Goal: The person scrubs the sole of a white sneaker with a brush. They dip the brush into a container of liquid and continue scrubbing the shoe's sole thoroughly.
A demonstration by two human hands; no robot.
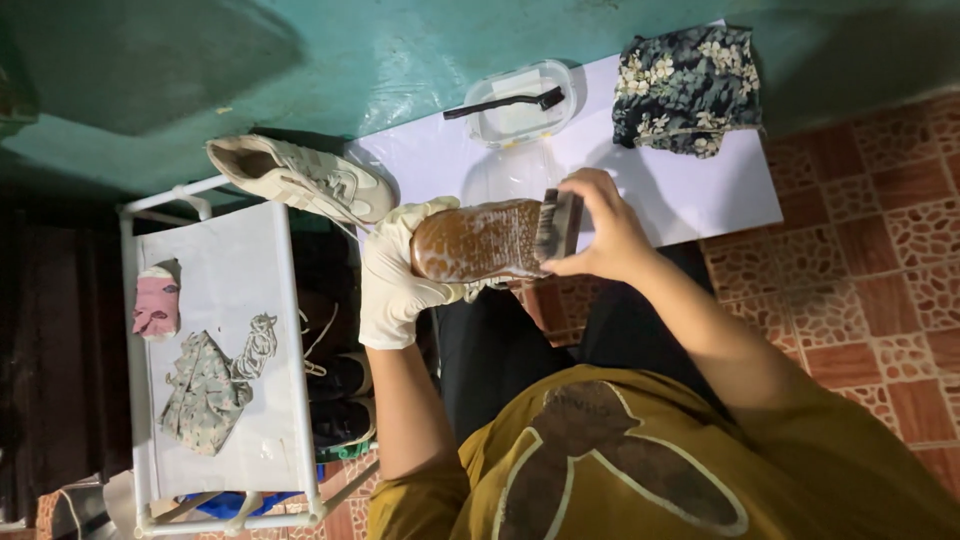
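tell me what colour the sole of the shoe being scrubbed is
Brown, with a wet, foamy sheen: the sole faces up in the head view.

My left hand (392,275) wears a thin white glove and curls around what it holds, fingers wrapped over the top and thumb tucked underneath, palm turned toward my right. Its forearm is bare and runs down to my body, bent at the elbow. My right hand (598,225) is bare, fingers folded in a firm grip with the knuckles up, meeting the left at the middle. My right forearm slants down and outward to my short yellow-brown sleeve.
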